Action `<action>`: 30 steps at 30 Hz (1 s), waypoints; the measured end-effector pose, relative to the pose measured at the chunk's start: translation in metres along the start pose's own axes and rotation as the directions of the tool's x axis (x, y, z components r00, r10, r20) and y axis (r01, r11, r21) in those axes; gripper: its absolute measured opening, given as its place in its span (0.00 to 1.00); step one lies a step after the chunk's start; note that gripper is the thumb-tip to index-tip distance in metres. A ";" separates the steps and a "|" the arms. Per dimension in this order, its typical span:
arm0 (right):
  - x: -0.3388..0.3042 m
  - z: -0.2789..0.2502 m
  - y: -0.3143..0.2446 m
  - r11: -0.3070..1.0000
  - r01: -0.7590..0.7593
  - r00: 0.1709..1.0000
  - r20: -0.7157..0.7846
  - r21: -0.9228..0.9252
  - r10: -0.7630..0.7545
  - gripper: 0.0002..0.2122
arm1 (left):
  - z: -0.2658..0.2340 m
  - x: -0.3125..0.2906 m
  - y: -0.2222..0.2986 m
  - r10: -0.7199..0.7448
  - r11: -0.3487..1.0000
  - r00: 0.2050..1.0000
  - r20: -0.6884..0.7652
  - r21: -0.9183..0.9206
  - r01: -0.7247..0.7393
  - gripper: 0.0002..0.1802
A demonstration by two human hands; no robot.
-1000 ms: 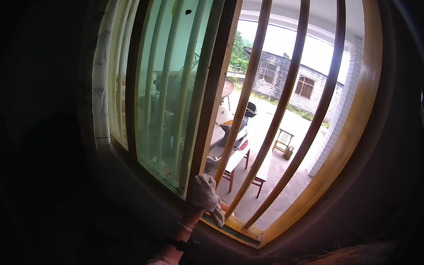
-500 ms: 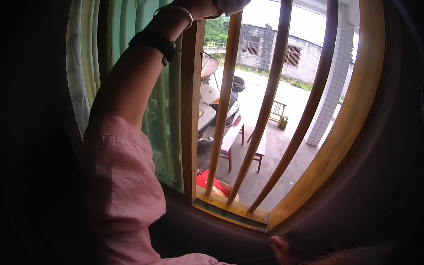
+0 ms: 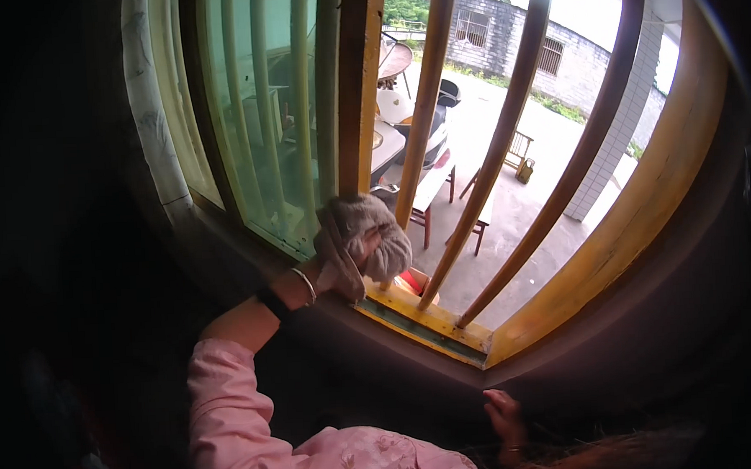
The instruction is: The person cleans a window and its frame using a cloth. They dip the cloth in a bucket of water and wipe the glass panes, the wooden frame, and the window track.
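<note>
A bunched grey-brown cloth is gripped by my left hand, whose fingers are partly hidden in its folds. The cloth lies against the lower part of the yellow-brown wooden window post, just above the sill, with the nearest window bar beside it. A pale bangle and a dark band circle my left wrist. Below the sill, in shadow, my right hand hangs with loosely bent fingers a little apart; nothing shows in it.
Green-tinted glass stands left of the post. Wooden bars cross the opening to its right, above a yellow sill with a dark track. Outside are benches, a motor scooter, a small chair and a brick building.
My left hand has come down with the cloth, from high on the window post to near the sill. The view has shifted slightly. My right hand stays low below the sill.
</note>
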State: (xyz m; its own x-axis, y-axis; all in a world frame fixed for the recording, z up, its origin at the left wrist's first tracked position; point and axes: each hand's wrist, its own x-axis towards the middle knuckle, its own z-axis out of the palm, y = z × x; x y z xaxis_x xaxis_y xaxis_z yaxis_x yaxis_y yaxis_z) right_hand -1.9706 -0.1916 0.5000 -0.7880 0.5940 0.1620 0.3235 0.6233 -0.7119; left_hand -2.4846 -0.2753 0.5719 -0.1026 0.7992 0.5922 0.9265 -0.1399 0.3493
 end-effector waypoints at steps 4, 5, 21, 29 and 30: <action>-0.015 -0.013 -0.007 0.998 0.012 0.999 -0.035 -0.069 -0.014 0.14 | 0.063 -0.059 0.013 -0.105 0.993 0.982 0.156 -0.043 0.113 0.22; -0.022 -0.017 -0.003 0.997 0.011 0.999 -0.052 -0.071 -0.015 0.14 | 0.077 -0.073 0.014 -0.128 0.988 0.979 0.157 -0.066 0.139 0.22; 0.057 0.013 -0.040 0.979 0.125 0.986 -0.092 -0.163 -0.141 0.14 | 0.023 -0.045 0.036 -0.372 0.778 0.915 -0.158 -0.591 0.214 0.19; 0.125 0.042 -0.074 0.977 0.199 0.972 -0.117 -0.071 -0.206 0.13 | -0.188 0.112 0.045 0.111 0.939 0.904 -0.413 -0.254 -0.231 0.18; 0.113 0.028 -0.079 0.986 0.096 0.977 -0.174 -0.139 -0.119 0.13 | -0.184 0.161 0.037 0.200 0.890 0.879 -0.433 -0.294 -0.347 0.18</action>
State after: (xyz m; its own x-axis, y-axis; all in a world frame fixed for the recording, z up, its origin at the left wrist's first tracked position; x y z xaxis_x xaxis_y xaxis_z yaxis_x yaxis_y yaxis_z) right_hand -2.0995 -0.1883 0.5555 -0.7176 0.5948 0.3624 0.3162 0.7418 -0.5914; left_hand -2.5332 -0.2596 0.8143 -0.0614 0.4218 0.9046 0.7541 -0.5741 0.3189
